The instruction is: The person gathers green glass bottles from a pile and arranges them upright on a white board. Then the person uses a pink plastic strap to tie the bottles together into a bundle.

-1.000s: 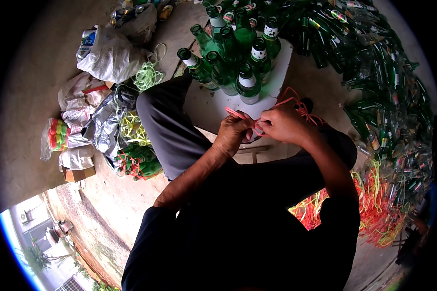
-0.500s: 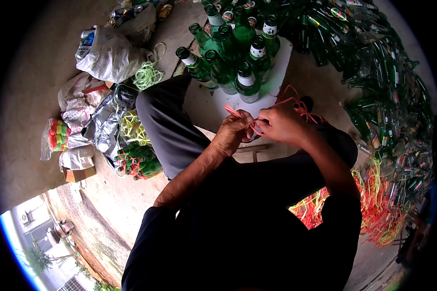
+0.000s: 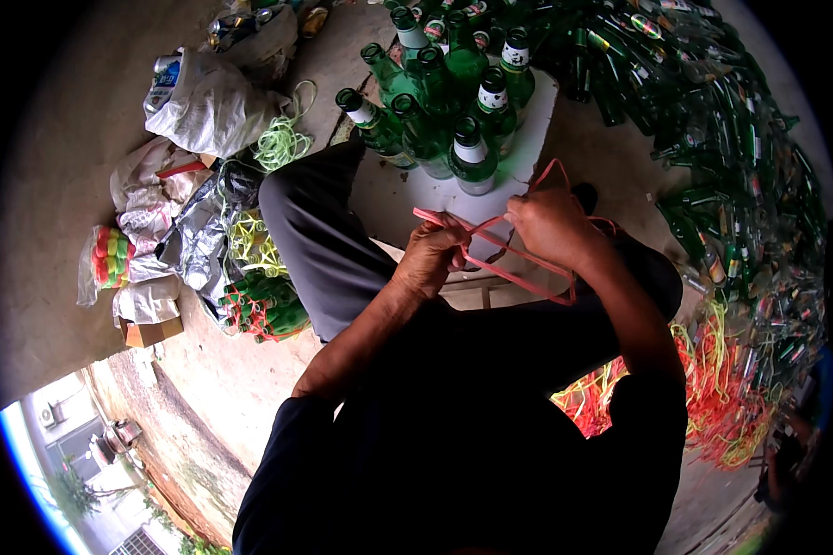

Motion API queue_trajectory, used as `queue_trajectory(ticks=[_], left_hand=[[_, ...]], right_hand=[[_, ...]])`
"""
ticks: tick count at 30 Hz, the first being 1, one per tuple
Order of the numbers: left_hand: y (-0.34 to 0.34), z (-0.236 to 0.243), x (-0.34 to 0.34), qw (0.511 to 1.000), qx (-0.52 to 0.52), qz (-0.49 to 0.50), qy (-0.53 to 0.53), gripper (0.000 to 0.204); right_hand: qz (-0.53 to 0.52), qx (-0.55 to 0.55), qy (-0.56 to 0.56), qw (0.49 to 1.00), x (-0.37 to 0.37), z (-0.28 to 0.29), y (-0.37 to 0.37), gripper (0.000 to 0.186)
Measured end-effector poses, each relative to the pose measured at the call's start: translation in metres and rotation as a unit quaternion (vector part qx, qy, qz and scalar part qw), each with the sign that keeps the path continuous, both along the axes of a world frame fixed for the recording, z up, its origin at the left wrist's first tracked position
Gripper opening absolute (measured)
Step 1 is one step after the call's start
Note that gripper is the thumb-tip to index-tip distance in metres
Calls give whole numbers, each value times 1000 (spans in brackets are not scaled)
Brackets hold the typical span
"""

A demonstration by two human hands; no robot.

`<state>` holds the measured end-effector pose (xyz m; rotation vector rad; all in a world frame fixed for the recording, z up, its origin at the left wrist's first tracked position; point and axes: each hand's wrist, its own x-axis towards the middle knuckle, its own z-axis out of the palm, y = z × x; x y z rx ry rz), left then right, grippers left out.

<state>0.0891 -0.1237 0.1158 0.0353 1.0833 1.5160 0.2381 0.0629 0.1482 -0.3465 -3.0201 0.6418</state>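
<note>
Pink-red plastic twine (image 3: 512, 267) runs between my two hands over my lap, with a loose loop hanging below my right wrist. My left hand (image 3: 432, 248) is closed on the twine, and a folded end sticks out past its fingers to the upper left. My right hand (image 3: 548, 220) pinches a strand that crosses over toward the left hand. Just beyond my hands, several green glass bottles (image 3: 473, 165) stand upright in a cluster on a white board-like surface (image 3: 528, 139). Some have white labels round their necks.
A big heap of green bottles (image 3: 740, 213) spreads along the right. Tangled red and yellow twine (image 3: 717, 398) lies at the lower right. To the left are a white plastic bag (image 3: 213, 111), pale green twine (image 3: 282, 143), and bottles tied with red twine (image 3: 264, 305).
My hands have drawn apart, the left to the left and the right to the upper right. The twine between them is now stretched out, and a loop has opened below.
</note>
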Motion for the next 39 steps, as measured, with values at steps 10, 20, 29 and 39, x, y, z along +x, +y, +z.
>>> queue_trajectory(ticks=[10, 20, 29, 39], left_hand=[[-13, -17, -11, 997, 75, 15, 26, 5], [-12, -15, -17, 997, 66, 38, -28, 14], [-12, -17, -15, 998, 48, 16, -45, 31], [-12, -13, -13, 999, 38, 3, -29, 32]], right_hand=[[-79, -101, 25, 991, 6, 13, 16, 16], [55, -214, -189, 957, 1, 5, -9, 15], [-76, -184, -73, 977, -2, -8, -7, 20], [-88, -464, -78, 878, -8, 10, -7, 34]])
